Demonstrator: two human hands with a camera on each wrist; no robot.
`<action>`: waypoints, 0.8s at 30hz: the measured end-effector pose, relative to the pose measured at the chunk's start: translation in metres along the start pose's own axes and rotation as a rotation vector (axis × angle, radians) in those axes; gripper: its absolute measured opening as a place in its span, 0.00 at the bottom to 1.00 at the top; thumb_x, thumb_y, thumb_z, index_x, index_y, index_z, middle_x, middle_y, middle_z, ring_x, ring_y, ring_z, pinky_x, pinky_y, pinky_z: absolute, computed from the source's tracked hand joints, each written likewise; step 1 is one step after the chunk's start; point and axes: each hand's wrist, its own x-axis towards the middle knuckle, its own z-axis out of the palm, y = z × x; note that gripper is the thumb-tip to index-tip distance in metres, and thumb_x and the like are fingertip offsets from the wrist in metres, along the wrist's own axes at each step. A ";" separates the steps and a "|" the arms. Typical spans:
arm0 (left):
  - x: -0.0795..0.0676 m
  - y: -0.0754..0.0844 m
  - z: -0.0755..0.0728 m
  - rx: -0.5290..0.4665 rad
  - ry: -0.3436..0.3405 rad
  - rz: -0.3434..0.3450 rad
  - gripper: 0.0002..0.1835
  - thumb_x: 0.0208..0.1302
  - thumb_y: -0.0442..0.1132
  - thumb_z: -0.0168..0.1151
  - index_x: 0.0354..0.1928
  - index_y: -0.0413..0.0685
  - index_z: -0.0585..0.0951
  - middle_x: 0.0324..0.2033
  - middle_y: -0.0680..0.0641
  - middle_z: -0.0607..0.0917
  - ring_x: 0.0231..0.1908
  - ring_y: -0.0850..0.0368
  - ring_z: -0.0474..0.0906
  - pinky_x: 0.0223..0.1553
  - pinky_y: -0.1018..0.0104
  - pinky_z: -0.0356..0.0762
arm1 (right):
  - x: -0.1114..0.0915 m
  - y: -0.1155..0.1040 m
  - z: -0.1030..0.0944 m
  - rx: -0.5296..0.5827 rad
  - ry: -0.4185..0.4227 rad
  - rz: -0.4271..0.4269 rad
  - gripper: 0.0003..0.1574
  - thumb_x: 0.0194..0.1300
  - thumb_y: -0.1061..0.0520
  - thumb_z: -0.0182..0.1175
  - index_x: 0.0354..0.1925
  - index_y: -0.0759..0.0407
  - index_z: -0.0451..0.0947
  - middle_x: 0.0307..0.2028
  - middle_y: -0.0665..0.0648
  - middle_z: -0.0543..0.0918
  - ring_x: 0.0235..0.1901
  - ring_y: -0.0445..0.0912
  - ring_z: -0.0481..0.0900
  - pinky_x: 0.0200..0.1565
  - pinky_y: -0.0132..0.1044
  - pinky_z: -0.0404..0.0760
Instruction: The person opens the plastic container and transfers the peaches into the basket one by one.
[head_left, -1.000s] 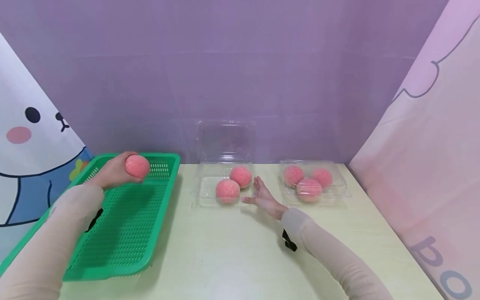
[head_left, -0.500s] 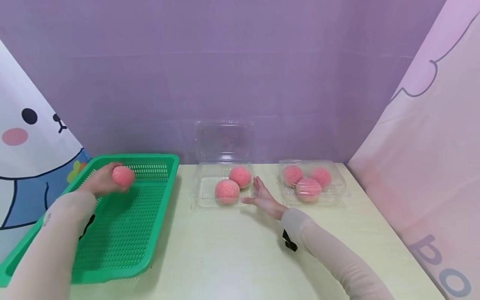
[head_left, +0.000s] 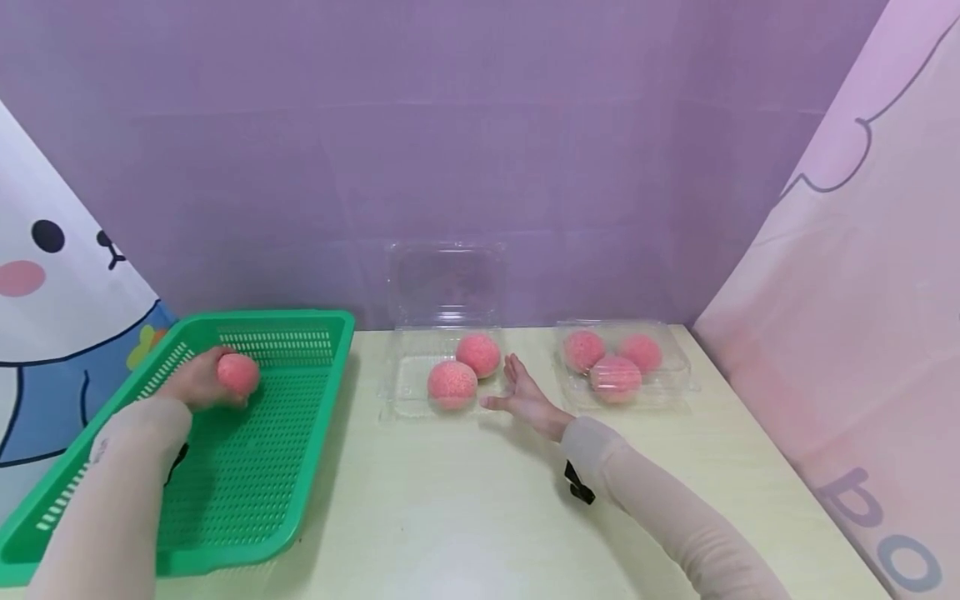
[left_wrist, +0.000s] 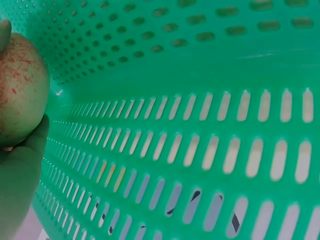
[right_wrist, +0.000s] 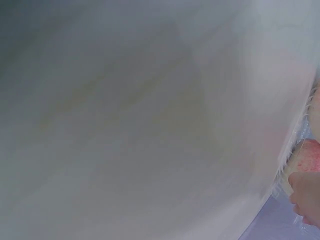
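Observation:
In the head view my left hand (head_left: 197, 379) grips a round pink peach (head_left: 238, 375) inside the green basket (head_left: 339, 392), near its far left corner. In the left wrist view the peach (left_wrist: 22, 87) shows red speckles, with finger and thumb around it. My right hand (head_left: 531, 403) is spread with straight fingers beside the right edge of an open clear plastic clamshell box (head_left: 408, 375). Two peaches sit in that box, a front peach (head_left: 452, 384) and a rear peach (head_left: 478, 355). Cloth fills most of the right wrist view.
A second clear plastic box (head_left: 675, 375), lid down, holds three peaches (head_left: 617, 379) to the right of my right hand. The pale table (head_left: 420, 517) lies in front. A purple cloth (head_left: 480, 150) hangs behind, and printed cloths flank both sides.
My left hand has moved left and then down into the basket, carrying the peach. The right hand and the boxes have stayed in place.

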 end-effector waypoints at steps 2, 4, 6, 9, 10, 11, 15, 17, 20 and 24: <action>0.000 -0.001 0.002 0.004 -0.017 -0.015 0.54 0.40 0.47 0.73 0.62 0.24 0.53 0.49 0.23 0.68 0.45 0.28 0.69 0.34 0.44 0.73 | 0.000 0.000 0.001 -0.005 0.008 -0.004 0.64 0.55 0.63 0.64 0.70 0.59 0.26 0.72 0.58 0.36 0.71 0.52 0.36 0.69 0.47 0.46; 0.001 -0.003 0.004 0.003 -0.030 -0.027 0.55 0.39 0.48 0.73 0.62 0.24 0.53 0.50 0.23 0.68 0.45 0.28 0.69 0.34 0.45 0.73 | 0.000 0.000 0.001 -0.010 0.014 -0.009 0.64 0.55 0.63 0.64 0.70 0.60 0.26 0.72 0.59 0.37 0.71 0.53 0.36 0.69 0.47 0.45; 0.001 -0.004 0.006 -0.001 -0.040 -0.032 0.55 0.39 0.47 0.73 0.62 0.24 0.53 0.50 0.22 0.67 0.45 0.28 0.69 0.33 0.46 0.74 | 0.000 -0.001 0.001 -0.013 0.017 -0.014 0.64 0.55 0.64 0.63 0.70 0.61 0.26 0.72 0.60 0.36 0.71 0.54 0.36 0.69 0.47 0.45; 0.002 -0.007 0.009 -0.008 -0.041 -0.033 0.56 0.38 0.47 0.74 0.62 0.23 0.52 0.49 0.22 0.67 0.45 0.28 0.69 0.33 0.47 0.74 | 0.001 -0.001 0.001 -0.010 0.017 -0.005 0.64 0.55 0.64 0.63 0.70 0.60 0.26 0.72 0.59 0.36 0.71 0.53 0.36 0.69 0.46 0.45; 0.003 -0.007 0.010 -0.009 -0.038 -0.028 0.56 0.37 0.47 0.74 0.62 0.22 0.52 0.49 0.22 0.67 0.45 0.28 0.69 0.33 0.46 0.74 | 0.001 -0.001 0.001 -0.007 0.017 0.000 0.64 0.55 0.64 0.63 0.70 0.59 0.26 0.72 0.58 0.37 0.71 0.52 0.37 0.69 0.46 0.45; 0.003 -0.008 0.011 -0.010 -0.035 -0.023 0.56 0.37 0.46 0.74 0.62 0.22 0.52 0.49 0.22 0.67 0.44 0.28 0.69 0.33 0.46 0.74 | 0.001 0.000 0.001 -0.004 0.015 -0.005 0.64 0.55 0.64 0.63 0.70 0.60 0.26 0.72 0.59 0.36 0.71 0.53 0.36 0.69 0.47 0.45; 0.006 -0.011 0.013 -0.011 -0.027 -0.011 0.55 0.36 0.45 0.75 0.62 0.23 0.54 0.49 0.23 0.68 0.45 0.28 0.69 0.34 0.46 0.74 | 0.002 0.001 0.001 0.002 0.018 -0.006 0.64 0.55 0.64 0.63 0.70 0.60 0.26 0.72 0.58 0.37 0.71 0.53 0.37 0.69 0.46 0.46; 0.006 -0.012 0.014 -0.006 -0.024 -0.003 0.55 0.36 0.45 0.75 0.61 0.24 0.55 0.49 0.23 0.68 0.45 0.29 0.69 0.33 0.46 0.74 | 0.002 0.001 0.002 0.000 0.015 -0.011 0.64 0.55 0.64 0.63 0.70 0.61 0.26 0.72 0.59 0.37 0.71 0.53 0.37 0.69 0.47 0.46; 0.007 -0.012 0.015 0.012 -0.020 0.016 0.53 0.35 0.44 0.76 0.61 0.25 0.56 0.49 0.24 0.69 0.45 0.29 0.69 0.34 0.45 0.74 | 0.002 0.001 0.002 0.002 0.007 -0.006 0.63 0.55 0.64 0.63 0.70 0.61 0.26 0.72 0.59 0.36 0.71 0.53 0.36 0.69 0.47 0.45; 0.008 -0.009 0.014 0.040 -0.016 0.042 0.52 0.34 0.43 0.76 0.60 0.26 0.58 0.47 0.24 0.70 0.44 0.30 0.70 0.34 0.45 0.73 | -0.005 -0.009 0.002 0.021 -0.017 0.010 0.63 0.56 0.65 0.62 0.70 0.61 0.25 0.72 0.59 0.35 0.71 0.53 0.34 0.69 0.47 0.44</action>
